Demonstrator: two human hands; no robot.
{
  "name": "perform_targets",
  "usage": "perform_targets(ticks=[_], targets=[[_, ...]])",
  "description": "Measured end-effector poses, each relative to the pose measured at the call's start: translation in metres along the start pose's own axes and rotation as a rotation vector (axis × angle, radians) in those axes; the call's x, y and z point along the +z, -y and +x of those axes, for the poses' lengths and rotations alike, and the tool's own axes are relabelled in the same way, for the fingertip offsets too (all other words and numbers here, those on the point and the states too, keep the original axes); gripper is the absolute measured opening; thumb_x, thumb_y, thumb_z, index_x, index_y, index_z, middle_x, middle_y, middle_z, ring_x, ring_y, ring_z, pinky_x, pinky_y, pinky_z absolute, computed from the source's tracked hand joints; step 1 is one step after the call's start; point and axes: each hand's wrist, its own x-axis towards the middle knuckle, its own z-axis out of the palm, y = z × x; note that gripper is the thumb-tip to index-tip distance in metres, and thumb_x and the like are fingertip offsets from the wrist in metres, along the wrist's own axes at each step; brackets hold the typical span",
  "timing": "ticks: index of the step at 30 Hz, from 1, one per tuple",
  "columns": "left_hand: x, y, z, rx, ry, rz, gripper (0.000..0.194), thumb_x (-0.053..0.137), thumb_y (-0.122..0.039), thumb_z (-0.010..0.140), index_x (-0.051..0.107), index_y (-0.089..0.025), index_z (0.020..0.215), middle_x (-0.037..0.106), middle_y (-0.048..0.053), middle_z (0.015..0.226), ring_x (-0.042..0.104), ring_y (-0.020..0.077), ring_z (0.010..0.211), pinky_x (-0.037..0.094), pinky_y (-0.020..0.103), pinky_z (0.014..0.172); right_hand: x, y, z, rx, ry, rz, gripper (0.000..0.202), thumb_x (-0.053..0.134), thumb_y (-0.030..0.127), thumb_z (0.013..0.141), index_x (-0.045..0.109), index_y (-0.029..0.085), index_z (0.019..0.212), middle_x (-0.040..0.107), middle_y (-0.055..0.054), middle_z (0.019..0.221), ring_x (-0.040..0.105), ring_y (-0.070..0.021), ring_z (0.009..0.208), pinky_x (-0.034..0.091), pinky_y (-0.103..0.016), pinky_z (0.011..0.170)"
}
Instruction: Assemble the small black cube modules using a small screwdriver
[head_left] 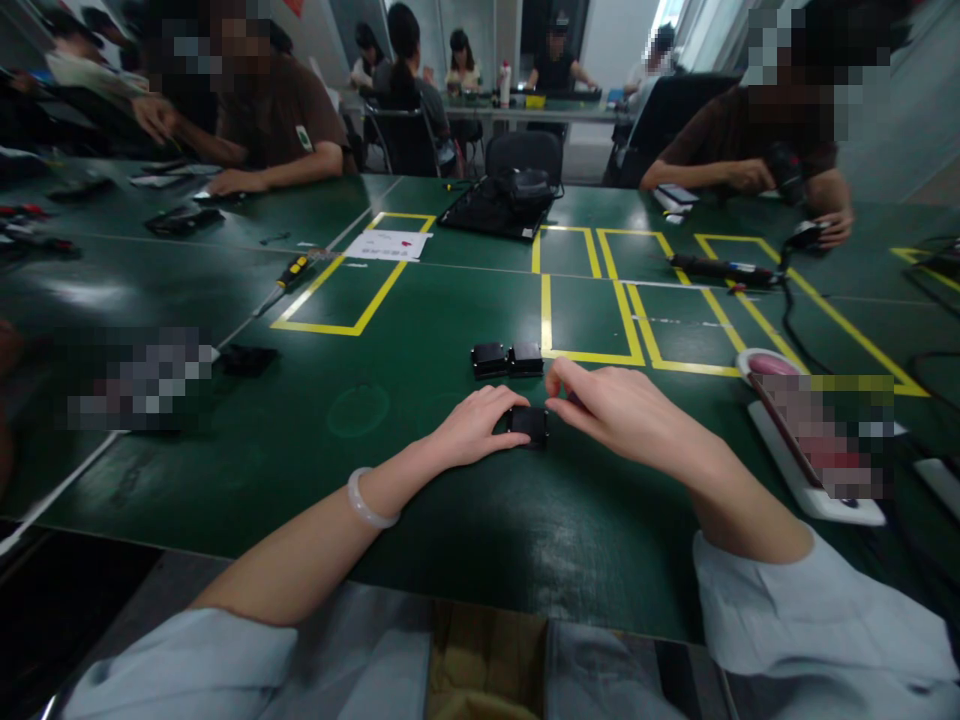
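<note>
On the green table, a small black square box (529, 427) lies flat in front of me. My left hand (484, 425) has its thumb and fingers around the box's left side and holds it. To the right, my right hand (600, 400) is closed, with its fingertips pinched together beside the box's right edge. Whether anything small sits in that pinch cannot be made out. Just behind my hands stand two similar black boxes, a left one (490, 358) and a right one (526, 357), side by side.
Yellow tape rectangles (592, 355) mark the table. At right a phone (814, 430) rests on a white device (795, 470). To the left lie a yellow-black screwdriver (294, 270), a paper sheet (388, 245) and a dark pouch (249, 359). Co-workers sit opposite, one holding a dark power tool (787, 175).
</note>
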Motion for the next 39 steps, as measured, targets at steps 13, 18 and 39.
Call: perform_targets(ticks=[13,18,39], targets=[[-0.0013,-0.0016,0.0001,0.001,0.007,0.012,0.041,0.059,-0.050,0.091,0.054,-0.021,0.119,0.061,0.007,0.111,0.056,0.0253,0.100,0.045,0.037,0.087,0.0018,-0.0004,0.0007,-0.004,-0.045,0.002,0.018,0.043,0.038,0.096,0.050,0.022,0.097,0.063,-0.002,0.077,0.056,-0.0173,0.065,0.025,-0.026,0.055],[-0.0011,-0.0008,-0.0002,0.000,0.005,0.008,0.039,0.060,-0.048,0.091,0.055,-0.021,0.119,0.061,0.007,0.111,0.056,0.0249,0.100,0.045,0.037,0.087,0.0023,-0.0052,-0.0002,-0.016,-0.028,-0.020,0.011,0.041,0.028,0.095,0.048,0.022,0.101,0.063,-0.001,0.076,0.055,-0.0168,0.064,0.025,-0.026,0.055],[-0.0020,-0.0015,-0.0005,-0.005,0.012,-0.011,0.039,0.059,-0.051,0.090,0.057,-0.022,0.116,0.061,0.007,0.112,0.056,0.0254,0.100,0.045,0.038,0.087,0.0012,-0.0068,-0.0002,-0.026,-0.020,0.049,0.019,0.046,0.023,0.087,0.048,0.022,0.105,0.063,0.000,0.078,0.055,-0.0154,0.064,0.027,-0.025,0.056]])
